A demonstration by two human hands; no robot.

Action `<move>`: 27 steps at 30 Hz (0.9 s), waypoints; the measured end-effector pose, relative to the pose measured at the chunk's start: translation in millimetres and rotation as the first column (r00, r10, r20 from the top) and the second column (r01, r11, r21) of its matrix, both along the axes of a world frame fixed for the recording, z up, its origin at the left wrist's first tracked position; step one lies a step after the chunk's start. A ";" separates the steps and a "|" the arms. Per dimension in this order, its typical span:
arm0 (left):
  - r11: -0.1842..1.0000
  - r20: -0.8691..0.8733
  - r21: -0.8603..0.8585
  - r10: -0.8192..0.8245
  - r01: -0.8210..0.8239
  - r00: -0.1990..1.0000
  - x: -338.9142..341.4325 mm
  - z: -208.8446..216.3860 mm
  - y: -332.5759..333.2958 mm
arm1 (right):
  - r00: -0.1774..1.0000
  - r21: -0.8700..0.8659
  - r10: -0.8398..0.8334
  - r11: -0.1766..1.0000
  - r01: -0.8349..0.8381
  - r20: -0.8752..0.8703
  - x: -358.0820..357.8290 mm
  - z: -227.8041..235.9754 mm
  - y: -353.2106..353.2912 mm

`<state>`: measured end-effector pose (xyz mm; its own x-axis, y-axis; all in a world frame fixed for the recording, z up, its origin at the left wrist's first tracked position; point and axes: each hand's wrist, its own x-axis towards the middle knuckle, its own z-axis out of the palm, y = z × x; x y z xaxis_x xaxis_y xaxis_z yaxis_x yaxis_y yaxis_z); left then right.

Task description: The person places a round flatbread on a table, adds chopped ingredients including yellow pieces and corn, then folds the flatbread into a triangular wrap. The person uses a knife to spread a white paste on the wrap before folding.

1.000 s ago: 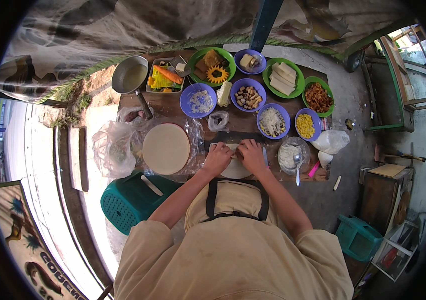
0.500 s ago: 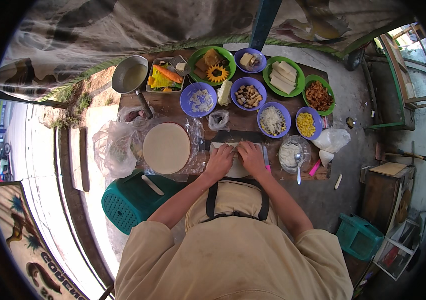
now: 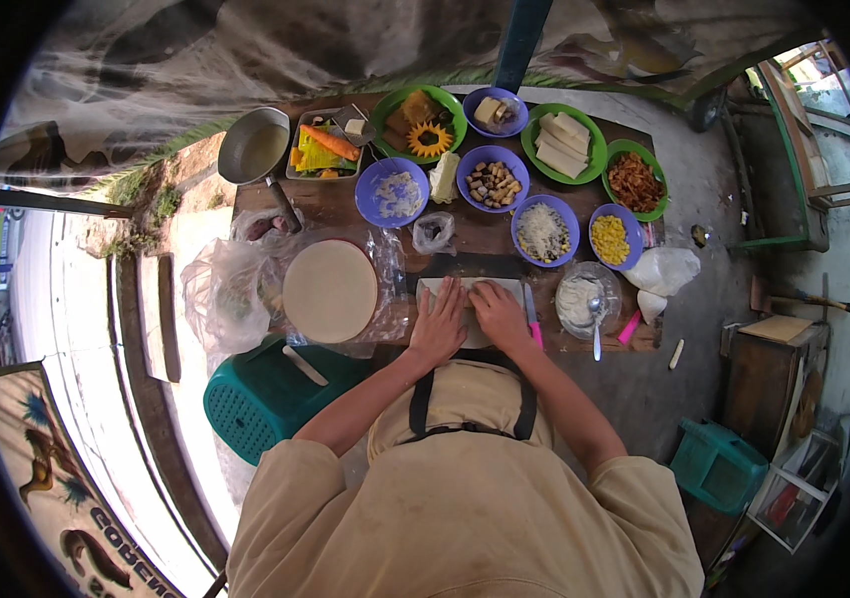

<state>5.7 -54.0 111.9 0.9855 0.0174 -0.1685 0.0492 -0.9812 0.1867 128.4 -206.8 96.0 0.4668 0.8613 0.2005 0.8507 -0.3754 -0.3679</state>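
A pale, thin wrapper sheet [image 3: 476,337] lies at the table's near edge, right in front of me, partly covered by my hands. My left hand [image 3: 439,325] rests on its left part with the fingers stretched forward. Bent fingers of my right hand [image 3: 498,313] press together on the sheet's far part, beside the left fingertips. What lies under the fingers is hidden. Just right of the right hand is a knife with a pink handle [image 3: 535,335]. A stack of round pale wrappers [image 3: 331,291] sits on clear plastic to the left.
Behind stand bowls of corn [image 3: 609,240], grated white food [image 3: 543,231], browned cubes [image 3: 493,185], white slabs [image 3: 563,148] and reddish shreds [image 3: 635,182]. A bowl of white paste [image 3: 580,304] with a spoon is at right, a saucepan [image 3: 254,147] far left, a green stool [image 3: 270,404] near left.
My left hand has flattened and stretched its fingers forward over the sheet. My right fingers have shifted slightly on its far part. The view has tilted a little.
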 end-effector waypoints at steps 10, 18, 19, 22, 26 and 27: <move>0.997 -0.039 0.061 -0.054 0.056 0.998 -1.5 -5.2 0.9 | 0.968 0.124 -0.162 0.974 0.187 -0.190 4.7 31.1 -12.0; 0.999 -0.020 0.005 -0.036 0.037 0.999 -1.3 0.4 1.7 | 0.546 -0.147 -0.837 0.539 0.829 0.011 20.9 81.7 -145.9; 0.999 -0.022 -0.007 -0.036 0.035 0.999 -0.5 0.9 1.6 | 0.517 -0.226 -0.856 0.501 0.835 0.015 19.5 81.0 -158.6; 0.999 -0.035 -0.016 -0.048 0.048 0.998 0.0 2.4 1.1 | 0.427 -0.384 -0.902 0.414 0.825 -0.055 16.3 70.7 -180.0; 0.998 -0.055 -0.038 -0.052 0.050 0.997 -1.4 5.4 0.9 | 0.400 -0.424 -0.910 0.406 0.810 -0.107 18.2 57.6 -189.8; 0.998 -0.030 -0.040 -0.053 0.052 0.998 -2.1 6.2 0.4 | 0.415 -0.414 -0.904 0.417 0.809 -0.099 18.3 55.3 -190.8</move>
